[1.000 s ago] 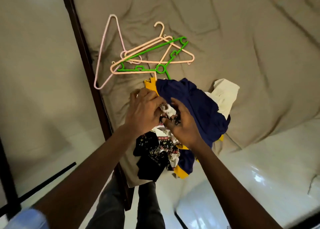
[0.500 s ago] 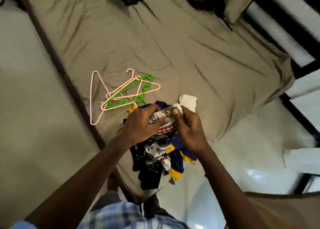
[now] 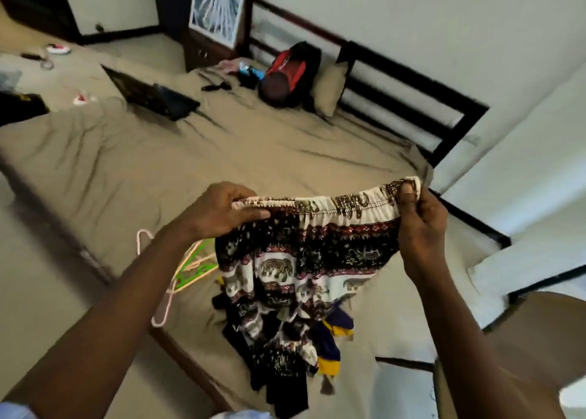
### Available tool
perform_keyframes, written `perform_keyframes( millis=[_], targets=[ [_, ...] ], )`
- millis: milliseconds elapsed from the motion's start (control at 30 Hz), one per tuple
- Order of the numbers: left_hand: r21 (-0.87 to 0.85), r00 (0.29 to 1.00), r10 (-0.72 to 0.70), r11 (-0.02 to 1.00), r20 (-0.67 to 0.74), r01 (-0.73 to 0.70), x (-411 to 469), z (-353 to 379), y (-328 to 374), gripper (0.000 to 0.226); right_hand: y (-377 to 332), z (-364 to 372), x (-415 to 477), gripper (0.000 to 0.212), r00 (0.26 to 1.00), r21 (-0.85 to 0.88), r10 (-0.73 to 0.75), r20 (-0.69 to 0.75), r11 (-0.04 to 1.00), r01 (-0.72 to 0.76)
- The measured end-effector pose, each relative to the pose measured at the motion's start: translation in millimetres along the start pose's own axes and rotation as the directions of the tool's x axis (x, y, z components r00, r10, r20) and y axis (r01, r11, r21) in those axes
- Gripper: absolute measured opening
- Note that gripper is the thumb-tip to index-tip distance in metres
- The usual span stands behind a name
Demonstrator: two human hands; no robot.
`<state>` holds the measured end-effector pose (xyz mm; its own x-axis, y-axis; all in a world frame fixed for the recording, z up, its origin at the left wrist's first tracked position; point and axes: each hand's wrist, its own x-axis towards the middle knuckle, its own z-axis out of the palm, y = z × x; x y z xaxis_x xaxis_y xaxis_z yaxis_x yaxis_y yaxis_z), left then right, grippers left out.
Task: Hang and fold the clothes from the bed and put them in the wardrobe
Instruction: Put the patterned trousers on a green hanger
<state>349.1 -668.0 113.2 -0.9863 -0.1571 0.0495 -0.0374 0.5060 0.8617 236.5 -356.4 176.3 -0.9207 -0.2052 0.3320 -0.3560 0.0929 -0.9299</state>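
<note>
Both hands hold the patterned trousers (image 3: 304, 260) by the waistband (image 3: 333, 204), in the lower middle of the frame, lifted above the bed (image 3: 222, 152). The left hand (image 3: 222, 209) grips one end of the band, with the fingers curled over it and the thumb lying on the front. The right hand (image 3: 418, 225) pinches the other end between thumb and fingers. So both hands are closed on the cloth.

The band is stretched almost level between them, a little higher toward the right side of the frame. The important relation is this: the long axis of the trousers runs down from the band toward the lower edge of the frame. The legs hang loose and bunched over a blue and yellow garment (image 3: 329, 342) at the near edge of the bed. Whether they touch it, I cannot tell.

The hangers (image 3: 193, 260) lie on the sheet at the lower left, partly hidden behind the left forearm, so the left hand is the nearer one to them. In my judgement the next move must first bring the two ends of the band together, so the legs lie one on the other.
</note>
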Motion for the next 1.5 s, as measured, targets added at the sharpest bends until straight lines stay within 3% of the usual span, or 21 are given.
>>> perform_keyframes(
  millis=[133, 333, 433, 500, 567, 633, 733, 833, 933, 1000, 1067, 1133, 1300, 1500],
  targets=[
    [0.02, 0.951, 0.236, 0.971, -0.2, -0.237, 34.1, -47.3, 99.0, 0.03, -63.7, -30.4, 37.1, 0.03, 0.99, 0.024, -0.085, -0.111, 0.996, 0.088],
    [-0.268, 0.858, 0.434, 0.823, -0.275, -0.502, 57.2, -81.1, 267.2, 0.03, -173.4, -103.5, 92.9, 0.034, 0.964, 0.104, -0.19, -0.185, 0.972, 0.211],
    [-0.302, 0.847, 0.508, 0.791, -0.159, -0.532, 56.6, -94.3, 335.6, 0.031, -225.9, -157.8, 113.2, 0.04, 0.976, 0.167, -0.212, -0.058, 0.961, 0.218],
    [-0.382, 0.856, 0.517, 0.795, 0.019, -0.472, 53.7, -103.5, 354.7, 0.028, -246.4, -194.4, 116.6, 0.043, 0.973, 0.207, -0.183, 0.141, 0.967, 0.152],
    [-0.472, 0.839, 0.518, 0.789, 0.167, -0.393, 59.9, -102.8, 355.6, 0.044, -250.8, -224.9, 111.6, 0.055, 0.927, 0.234, -0.136, 0.351, 0.971, 0.053],
    [-0.49, 0.864, 0.456, 0.815, 0.215, -0.308, 73.4, -89.6, 345.9, 0.061, -239.7, -241.0, 109.0, 0.049, 0.91, 0.274, -0.082, 0.407, 0.961, -0.036],
    [-0.467, 0.974, 0.136, 0.883, 0.183, -0.035, 103.9, -47.7, 312.0, 0.069, -196.7, -235.8, 109.4, 0.043, 0.918, 0.282, 0.165, 0.361, 0.919, -0.277],
    [-0.663, 0.981, -0.187, 0.728, 0.054, 0.175, 124.1, 18.2, 260.2, 0.061, -123.6, -216.2, 103.5, 0.035, 0.824, 0.355, 0.522, 0.221, 0.744, -0.567],
    [-0.851, 0.93, -0.368, 0.488, 0.003, 0.196, 116.2, 95.7, 213.1, 0.061, -61.7, -183.8, 69.1, 0.04, 0.758, 0.505, 0.624, 0.192, 0.599, -0.621],
    [-0.891, 0.897, -0.438, 0.43, -0.062, 0.148, 93.2, 144.7, 193.6, 0.051, -33.5, -157.5, 35.5, 0.03, 0.751, 0.568, 0.634, 0.185, 0.555, -0.608],
    [-0.887, 0.891, -0.433, 0.454, -0.136, 0.085, 66.4, 191.2, 181.6, 0.033, -8.6, -129.0, -1.1, 0.032, 0.74, 0.567, 0.647, 0.183, 0.546, -0.617],
    [-0.827, 0.885, -0.41, 0.56, -0.221, 0.052, 42.0, 228.0, 176.8, 0.012, 10.9, -103.3, -35.3, 0.032, 0.761, 0.54, 0.633, 0.145, 0.594, -0.597],
    [-0.487, 0.894, -0.204, 0.873, -0.398, -0.017, 1.2, 271.1, 163.3, 0.016, 32.2, -73.6, -80.1, 0.021, 0.817, 0.42, 0.575, 0.05, 0.73, -0.539],
    [-0.146, 0.899, 0.016, 0.985, -0.438, -0.089, -10.4, 265.5, 163.3, 0.012, 32.2, -80.1, -84.3, 0.027, 0.83, 0.347, 0.556, -0.042, 0.787, -0.51]
  ],
)
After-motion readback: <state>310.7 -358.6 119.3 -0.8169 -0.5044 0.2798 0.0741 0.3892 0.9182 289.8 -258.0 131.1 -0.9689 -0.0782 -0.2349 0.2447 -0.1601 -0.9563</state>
